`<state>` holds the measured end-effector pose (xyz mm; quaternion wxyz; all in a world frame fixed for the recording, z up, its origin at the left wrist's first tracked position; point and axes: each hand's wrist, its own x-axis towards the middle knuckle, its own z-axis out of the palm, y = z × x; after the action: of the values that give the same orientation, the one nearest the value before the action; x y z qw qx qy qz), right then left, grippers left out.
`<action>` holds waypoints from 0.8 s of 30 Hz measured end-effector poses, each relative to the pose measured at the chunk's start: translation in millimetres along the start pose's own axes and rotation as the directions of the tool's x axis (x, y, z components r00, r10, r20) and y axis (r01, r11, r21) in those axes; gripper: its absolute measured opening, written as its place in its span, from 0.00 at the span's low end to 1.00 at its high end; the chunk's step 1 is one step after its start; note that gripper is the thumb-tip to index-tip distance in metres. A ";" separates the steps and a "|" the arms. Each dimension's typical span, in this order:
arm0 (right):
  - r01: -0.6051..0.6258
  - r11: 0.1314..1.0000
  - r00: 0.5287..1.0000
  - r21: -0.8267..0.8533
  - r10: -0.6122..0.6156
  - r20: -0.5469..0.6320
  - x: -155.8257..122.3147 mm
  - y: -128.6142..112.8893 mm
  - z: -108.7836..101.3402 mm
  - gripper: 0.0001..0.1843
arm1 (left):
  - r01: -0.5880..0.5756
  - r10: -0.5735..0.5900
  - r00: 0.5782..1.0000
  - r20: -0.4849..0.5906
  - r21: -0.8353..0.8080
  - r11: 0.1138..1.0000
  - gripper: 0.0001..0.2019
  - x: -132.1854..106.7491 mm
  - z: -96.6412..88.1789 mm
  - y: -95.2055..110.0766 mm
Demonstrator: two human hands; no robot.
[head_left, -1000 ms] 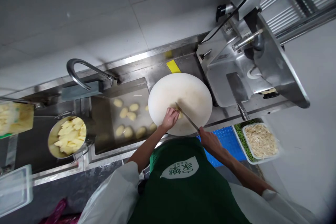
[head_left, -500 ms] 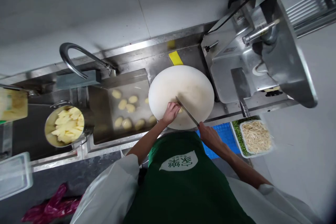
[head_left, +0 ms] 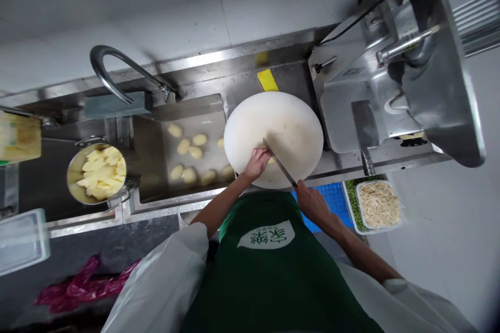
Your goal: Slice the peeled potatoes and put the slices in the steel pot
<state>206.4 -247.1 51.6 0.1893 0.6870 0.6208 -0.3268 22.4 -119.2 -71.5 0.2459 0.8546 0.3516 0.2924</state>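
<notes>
A round white cutting board (head_left: 281, 125) lies on the steel counter in front of me. My left hand (head_left: 257, 162) is curled over a peeled potato piece (head_left: 271, 159) at the board's near edge, fingers closed on it. My right hand (head_left: 308, 199) grips the handle of a knife (head_left: 278, 162); its blade slants across the board beside my left fingers, on the potato. A green apron covers my front.
A sink (head_left: 191, 156) to the left holds several peeled potatoes in water under a curved tap (head_left: 117, 73). A metal pot (head_left: 97, 174) of cut potato stands further left. A slicing machine (head_left: 394, 83) sits right. A tray of shreds (head_left: 377, 203) and a blue crate (head_left: 332, 197) lie below.
The view has drifted, so everything sits slightly higher and to the right. Both hands stay on the potato and knife at the board's near edge.
</notes>
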 end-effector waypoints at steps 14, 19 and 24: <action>-0.043 0.999 0.997 0.002 0.043 0.060 8.5 -12.4 -4.2 0.11 | -0.020 0.020 1.000 -0.018 -0.014 1.000 0.12 -6.7 2.7 -3.0; 0.019 1.000 1.000 0.015 -0.019 0.007 -1.4 -5.9 -3.1 0.11 | -0.011 0.011 1.000 -0.013 -0.018 1.000 0.13 -8.5 3.1 -3.5; -0.022 1.000 0.999 0.009 0.022 0.037 4.4 -11.3 -0.2 0.10 | -0.013 0.014 1.000 0.013 -0.045 0.999 0.14 -8.7 1.1 -3.8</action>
<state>195.6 -242.0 50.4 0.2011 0.6884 0.6083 -0.3400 16.4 -123.5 -77.5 0.2654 0.8532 0.3374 0.2962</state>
